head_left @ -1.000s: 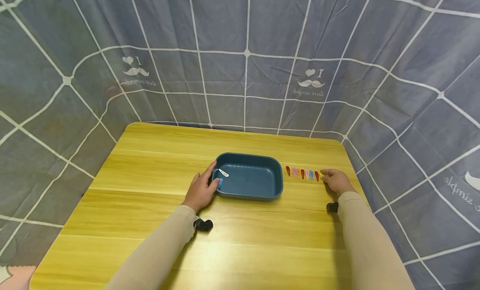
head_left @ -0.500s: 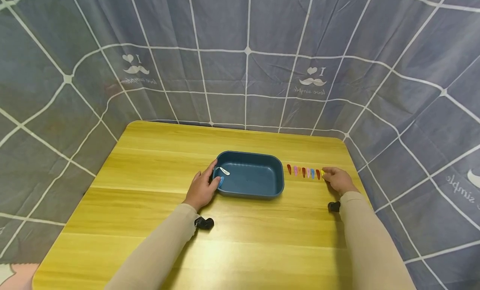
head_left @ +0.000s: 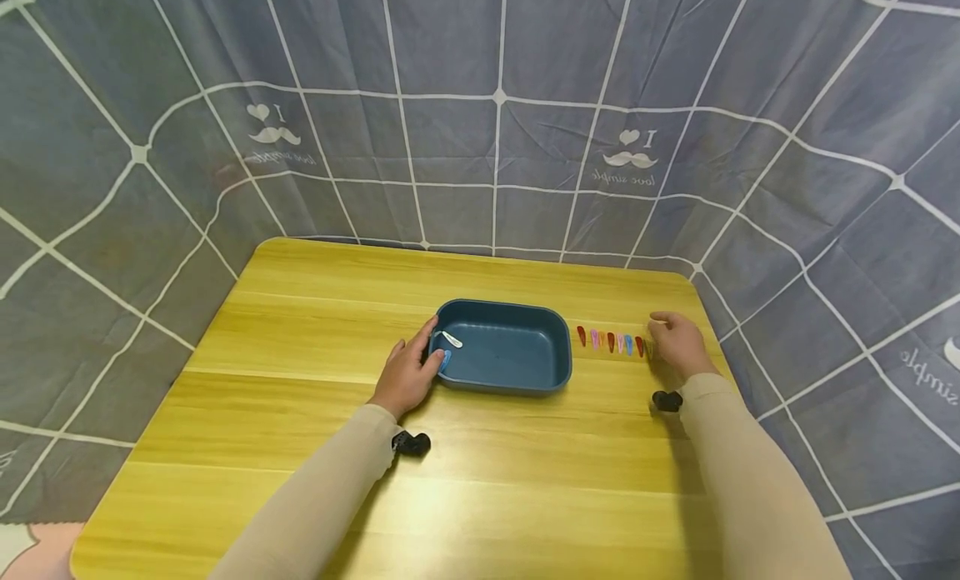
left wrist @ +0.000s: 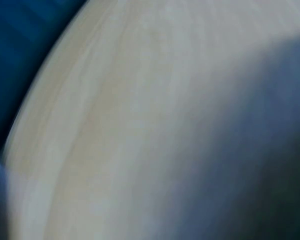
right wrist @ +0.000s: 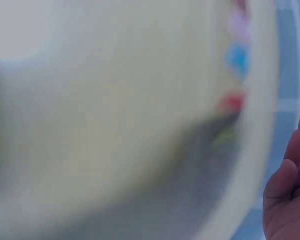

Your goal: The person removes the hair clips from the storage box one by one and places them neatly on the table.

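A dark blue rectangular plastic basin [head_left: 517, 388] stands mid-table in the head view. My left hand [head_left: 405, 376] holds its left end, fingers along the outside and thumb over the rim. Inside, near that hand, lie a white hair clip [head_left: 452, 339] and a blue hair clip [head_left: 446, 360]. To the right, red, pink, orange and blue hair clips [head_left: 611, 342] form a row. The yellow hair clip [head_left: 649, 349] lies at the row's right end, in shadow. My right hand [head_left: 677, 344] hovers just beside it, fingers loosely bent with nothing seen between them.
The wooden table [head_left: 525, 472] has rounded corners, and its right edge runs close by my right forearm. A grey-blue curtain [head_left: 450, 147] with white lines hangs around the back and sides. Most of the left wrist view is blurred wood.
My right hand has come up off the yellow hair clip and shifted slightly away, leaving the clip on the table. The left hand keeps its place on the basin.
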`<action>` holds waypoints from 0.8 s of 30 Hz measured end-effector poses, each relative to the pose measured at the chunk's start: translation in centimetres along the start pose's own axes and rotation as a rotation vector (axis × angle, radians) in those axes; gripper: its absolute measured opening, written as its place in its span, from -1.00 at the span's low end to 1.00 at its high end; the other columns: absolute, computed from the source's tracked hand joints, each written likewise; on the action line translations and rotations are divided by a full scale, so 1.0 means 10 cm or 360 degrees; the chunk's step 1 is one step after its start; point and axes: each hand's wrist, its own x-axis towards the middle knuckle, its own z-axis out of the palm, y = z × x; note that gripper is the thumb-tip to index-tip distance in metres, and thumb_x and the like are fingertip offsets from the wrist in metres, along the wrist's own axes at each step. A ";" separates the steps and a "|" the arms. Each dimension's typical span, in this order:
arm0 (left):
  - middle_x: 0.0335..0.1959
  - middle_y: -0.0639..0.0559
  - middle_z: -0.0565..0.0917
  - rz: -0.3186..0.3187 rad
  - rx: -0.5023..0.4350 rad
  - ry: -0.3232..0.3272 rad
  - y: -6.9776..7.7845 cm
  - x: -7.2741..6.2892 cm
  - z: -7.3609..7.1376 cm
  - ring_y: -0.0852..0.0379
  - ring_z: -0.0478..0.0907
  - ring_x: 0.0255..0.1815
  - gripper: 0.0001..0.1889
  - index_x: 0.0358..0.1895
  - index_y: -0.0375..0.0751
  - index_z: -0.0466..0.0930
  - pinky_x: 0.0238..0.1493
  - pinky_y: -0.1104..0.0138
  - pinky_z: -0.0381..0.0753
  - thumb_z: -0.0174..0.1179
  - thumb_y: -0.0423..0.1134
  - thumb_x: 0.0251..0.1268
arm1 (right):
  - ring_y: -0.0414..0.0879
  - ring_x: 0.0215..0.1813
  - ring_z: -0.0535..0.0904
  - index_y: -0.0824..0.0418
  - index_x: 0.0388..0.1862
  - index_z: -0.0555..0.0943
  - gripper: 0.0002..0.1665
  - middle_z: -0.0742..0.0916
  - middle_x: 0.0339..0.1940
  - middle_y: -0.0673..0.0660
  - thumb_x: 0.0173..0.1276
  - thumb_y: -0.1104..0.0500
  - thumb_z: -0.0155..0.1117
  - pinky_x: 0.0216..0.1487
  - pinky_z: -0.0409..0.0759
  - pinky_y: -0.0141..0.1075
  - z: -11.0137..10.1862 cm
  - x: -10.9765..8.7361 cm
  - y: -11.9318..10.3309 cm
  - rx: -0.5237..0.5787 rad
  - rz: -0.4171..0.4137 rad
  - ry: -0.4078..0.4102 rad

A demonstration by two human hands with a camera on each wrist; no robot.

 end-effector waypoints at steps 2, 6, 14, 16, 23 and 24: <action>0.60 -0.07 0.41 0.0000 0.0003 0.0005 0.01 0.01 -0.01 -0.19 0.48 0.52 -0.32 0.73 0.14 0.06 0.76 -0.15 -0.04 0.00 0.02 0.66 | 0.31 0.03 0.64 0.34 0.51 0.47 -0.42 0.66 0.28 0.48 0.71 0.03 0.01 -0.02 0.67 -0.03 0.04 0.00 -0.25 -0.0048 -0.0119 -0.0011; 0.62 -0.06 0.38 -0.0004 0.0004 0.0000 0.03 0.02 -0.03 -0.19 0.46 0.54 -0.32 0.73 0.14 0.05 0.77 -0.15 -0.05 0.01 0.00 0.67 | 0.31 0.06 0.64 0.30 0.51 0.49 -0.46 0.66 0.29 0.41 0.72 0.07 0.03 0.05 0.68 0.09 0.18 -0.05 -0.79 -0.0093 -0.0333 -0.0113; 0.66 -0.02 0.32 -0.0012 0.0004 -0.0031 0.01 0.02 -0.03 -0.17 0.40 0.59 -0.31 0.74 0.17 0.00 0.78 -0.14 -0.10 -0.01 0.01 0.68 | 0.24 0.09 0.71 0.20 0.44 0.60 -0.53 0.73 0.30 0.27 0.65 0.09 0.19 0.11 0.74 0.12 0.61 -0.15 -1.62 -0.0202 -0.0706 -0.0386; 0.66 -0.03 0.32 -0.0010 -0.0006 -0.0027 0.00 0.01 -0.03 -0.17 0.40 0.59 -0.31 0.74 0.17 0.01 0.77 -0.14 -0.10 -0.01 0.00 0.68 | 0.16 0.22 0.67 0.18 0.42 0.62 -0.53 0.72 0.33 0.23 0.63 0.10 0.23 0.22 0.71 0.07 0.73 -0.17 -1.77 -0.0245 -0.0794 -0.0452; 0.67 -0.04 0.30 0.0012 0.0000 -0.0020 -0.05 -0.01 0.02 -0.16 0.38 0.61 -0.30 0.75 0.17 -0.02 0.77 -0.15 -0.10 -0.04 0.05 0.67 | 0.11 0.37 0.63 0.17 0.39 0.65 -0.54 0.72 0.32 0.18 0.58 0.14 0.30 0.43 0.62 0.02 1.15 -0.24 -2.20 -0.0464 -0.1074 -0.0669; 0.67 -0.04 0.30 0.0012 -0.0001 -0.0025 -0.05 -0.01 0.03 -0.16 0.38 0.61 -0.30 0.75 0.18 -0.02 0.77 -0.16 -0.10 -0.04 0.05 0.67 | 0.10 0.38 0.62 0.17 0.39 0.66 -0.54 0.72 0.32 0.17 0.57 0.14 0.30 0.44 0.61 0.01 1.20 -0.25 -2.25 -0.0505 -0.1112 -0.0706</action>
